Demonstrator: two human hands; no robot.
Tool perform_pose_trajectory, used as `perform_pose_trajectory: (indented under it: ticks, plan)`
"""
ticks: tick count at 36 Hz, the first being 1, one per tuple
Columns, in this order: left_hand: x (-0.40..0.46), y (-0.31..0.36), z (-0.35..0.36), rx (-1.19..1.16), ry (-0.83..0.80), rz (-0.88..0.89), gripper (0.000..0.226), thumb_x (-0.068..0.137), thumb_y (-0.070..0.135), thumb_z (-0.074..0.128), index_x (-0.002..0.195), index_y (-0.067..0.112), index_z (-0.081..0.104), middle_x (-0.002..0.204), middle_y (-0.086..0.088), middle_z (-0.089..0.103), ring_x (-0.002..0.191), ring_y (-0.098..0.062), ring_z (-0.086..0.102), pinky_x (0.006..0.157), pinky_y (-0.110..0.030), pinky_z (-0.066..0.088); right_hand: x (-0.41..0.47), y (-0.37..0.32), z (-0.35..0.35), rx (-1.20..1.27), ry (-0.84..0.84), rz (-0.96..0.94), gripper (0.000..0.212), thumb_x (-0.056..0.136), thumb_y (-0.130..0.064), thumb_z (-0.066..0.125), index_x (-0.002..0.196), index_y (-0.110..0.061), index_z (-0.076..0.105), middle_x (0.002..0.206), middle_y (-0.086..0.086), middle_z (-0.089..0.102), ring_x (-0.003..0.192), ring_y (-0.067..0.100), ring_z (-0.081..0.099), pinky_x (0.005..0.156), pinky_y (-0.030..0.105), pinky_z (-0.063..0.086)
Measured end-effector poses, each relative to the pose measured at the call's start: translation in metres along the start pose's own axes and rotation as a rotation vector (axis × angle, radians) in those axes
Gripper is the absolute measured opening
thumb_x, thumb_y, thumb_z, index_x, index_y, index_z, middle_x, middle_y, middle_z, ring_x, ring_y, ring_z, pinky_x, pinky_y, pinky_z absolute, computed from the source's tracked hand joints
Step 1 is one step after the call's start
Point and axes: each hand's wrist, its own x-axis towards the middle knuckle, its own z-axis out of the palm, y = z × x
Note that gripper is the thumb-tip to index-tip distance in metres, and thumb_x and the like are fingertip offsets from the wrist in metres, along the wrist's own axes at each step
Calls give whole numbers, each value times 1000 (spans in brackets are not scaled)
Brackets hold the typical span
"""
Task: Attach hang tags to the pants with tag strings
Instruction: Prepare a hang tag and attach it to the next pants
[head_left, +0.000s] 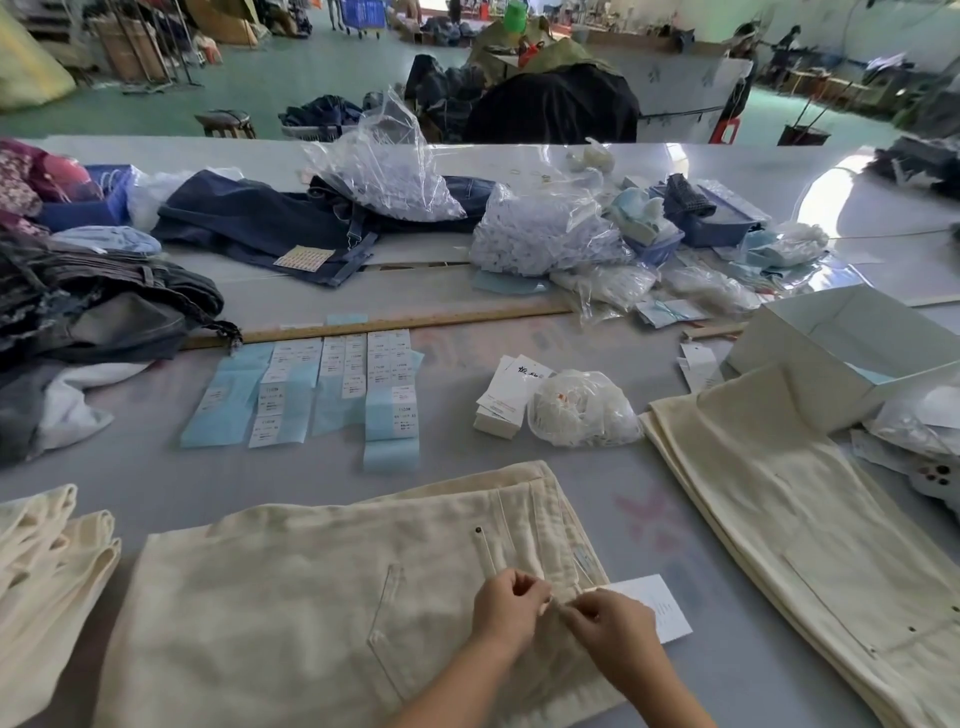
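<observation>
Left hand: the left hand sits on the waistband of the cream pants, fingers curled in a pinch at the belt loop end — it seems to hold the tag string, though the string itself is too fine to make out.
Right hand: the right hand meets it fingertip to fingertip, also pinched shut on something small; both hands work the same spot.
Hang tag: a white hang tag lies flat just right of the hands, half off the pants' edge onto the grey table.
Doing it well: I'd judge the string is being closed — keep the loop taut, keep the tag face flat, and press the ends fully home.
Supplies: beyond the pants lie a stack of tags and a bag of strings, touching each other.
Next pairs: folded pants wait to the right; another cream pile to the left.
</observation>
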Motion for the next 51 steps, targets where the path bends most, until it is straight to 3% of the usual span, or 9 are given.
perform_pose_trajectory:
  ticks: [3, 7, 13, 18, 24, 30, 33, 42, 51]
  plan:
    - [1, 3, -1, -134, -1, -5, 16, 92, 20, 62, 78, 12, 61, 81, -2, 71, 67, -12, 61, 71, -29, 51, 0, 3, -9, 389, 127, 108, 11, 84, -19, 69, 79, -22, 78, 60, -19, 64, 67, 1, 59, 65, 10, 42]
    - [-1, 14, -2, -342, -6, -13, 12, 97, 13, 55, 85, 8, 54, 80, 1, 75, 44, -2, 48, 48, -16, 41, -4, 4, -19, 864, 260, 258, 12, 81, -10, 71, 83, -20, 78, 64, -7, 72, 49, 2, 57, 54, 16, 45]
    - [-7, 31, -3, -611, -151, -41, 4, 91, 4, 61, 89, 3, 59, 74, -9, 68, 57, -10, 63, 57, -19, 52, -2, -6, -26, 1305, 97, 246, 26, 86, -5, 62, 104, -23, 64, 91, 10, 75, 68, 15, 69, 66, 24, 47]
    - [-14, 32, -5, -683, -246, -22, 10, 85, -8, 63, 85, 2, 62, 69, -6, 69, 64, -12, 68, 64, -20, 55, 2, -7, -22, 1440, 13, 267, 21, 86, -2, 61, 106, -6, 68, 95, 15, 73, 69, 17, 70, 55, 16, 52]
    - [-17, 32, -15, -622, -223, 15, 8, 87, -5, 63, 85, 3, 63, 70, -6, 71, 65, -11, 69, 65, -21, 56, 10, -5, -14, 1531, 51, 274, 26, 80, -10, 63, 104, 0, 66, 96, 21, 72, 80, 26, 72, 59, 21, 55]
    - [-21, 38, -17, -515, -208, 125, 9, 91, 0, 59, 89, 9, 58, 77, -2, 72, 64, -8, 67, 66, -20, 51, 17, -11, -8, 1518, 15, 266, 18, 85, -12, 61, 98, -7, 73, 91, 7, 74, 72, 10, 68, 69, 24, 44]
    - [-24, 41, -15, -473, -199, 178, 11, 91, 1, 61, 88, 11, 57, 78, 0, 70, 65, -7, 67, 63, -17, 49, 18, -14, -8, 1575, -17, 271, 25, 76, -15, 64, 96, -4, 73, 78, 9, 71, 67, 10, 67, 60, 17, 49]
    - [-27, 46, -8, -519, -139, 204, 19, 88, -3, 62, 78, 13, 56, 72, 0, 67, 71, -10, 66, 59, -15, 46, 19, -20, -9, 1593, -43, 255, 25, 68, -16, 66, 86, -3, 76, 85, 18, 70, 74, 22, 63, 79, 31, 41]
    - [-27, 46, -7, -573, -129, 194, 20, 88, -5, 61, 78, 12, 55, 72, -4, 67, 70, -11, 70, 57, -13, 46, 21, -20, -9, 1656, -27, 258, 20, 70, -13, 65, 83, -3, 77, 76, 14, 66, 65, 17, 63, 73, 27, 42]
